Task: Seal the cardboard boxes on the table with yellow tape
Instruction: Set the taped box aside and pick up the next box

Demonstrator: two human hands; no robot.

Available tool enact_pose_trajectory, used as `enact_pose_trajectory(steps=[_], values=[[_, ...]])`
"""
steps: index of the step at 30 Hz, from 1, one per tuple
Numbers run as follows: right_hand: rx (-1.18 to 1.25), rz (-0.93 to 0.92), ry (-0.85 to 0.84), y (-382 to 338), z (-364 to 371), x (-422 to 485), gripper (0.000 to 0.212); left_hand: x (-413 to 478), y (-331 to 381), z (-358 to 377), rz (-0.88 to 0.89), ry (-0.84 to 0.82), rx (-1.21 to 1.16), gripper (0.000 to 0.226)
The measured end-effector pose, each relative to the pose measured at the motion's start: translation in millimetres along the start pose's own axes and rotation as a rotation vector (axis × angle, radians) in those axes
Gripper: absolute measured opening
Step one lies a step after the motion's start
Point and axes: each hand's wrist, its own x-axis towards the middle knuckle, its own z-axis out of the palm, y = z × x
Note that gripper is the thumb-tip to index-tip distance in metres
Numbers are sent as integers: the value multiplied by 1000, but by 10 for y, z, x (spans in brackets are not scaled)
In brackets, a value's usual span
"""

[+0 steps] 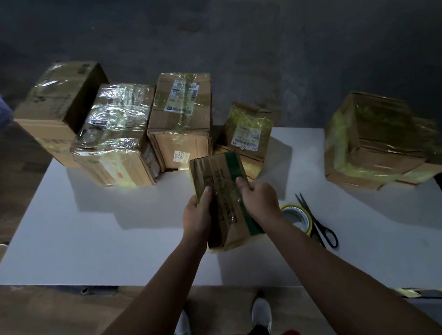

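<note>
Several boxes (pixel 180 122) stand behind the flat box (pixel 221 175); scissors (pixel 318 224), tape (pixel 308 222) beside.

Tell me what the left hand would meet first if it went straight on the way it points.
Probably the small yellow-taped box behind. The left hand grips the held box, which would reach it first; height above the table is unclear.

The scene is dim, and the dark grey floor (pixel 310 43) nearly disappears. The white rectangular desk (pixel 82 236) is the brightest part. Strong glare sits on the shiny clear film of the big brown cardboard box (pixel 113 125). The flat brown cardboard box (pixel 219 193) at the centre throws a soft grey shadow on the desk. The yellow-taped cardboard box (pixel 374 141) at the right edge looks stretched and blurred.
</note>
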Motion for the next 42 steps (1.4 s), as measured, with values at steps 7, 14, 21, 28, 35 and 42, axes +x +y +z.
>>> enact_pose_trajectory(steps=[7, 14, 21, 28, 35, 42], values=[[11, 19, 192, -24, -86, -57, 46, 72, 52, 68, 64, -38, 104, 49], [499, 129, 10, -121, -246, -92, 24, 43, 183, 9, 51, -131, -18, 40], [552, 73, 116, -144, -415, -130, 40, 260, 246, 129, 333, 98, 416, 56], [687, 40, 100, -203, -707, -7, 31, 34, 593, 664, 243, -367, 73, 55], [383, -283, 51, -5, -1188, 301, 29, 131, 773, 1103, 67, -455, -94, 56], [95, -453, 96, 366, -1623, 687, 29, 316, 809, 1788, 104, -274, -44, 55]])
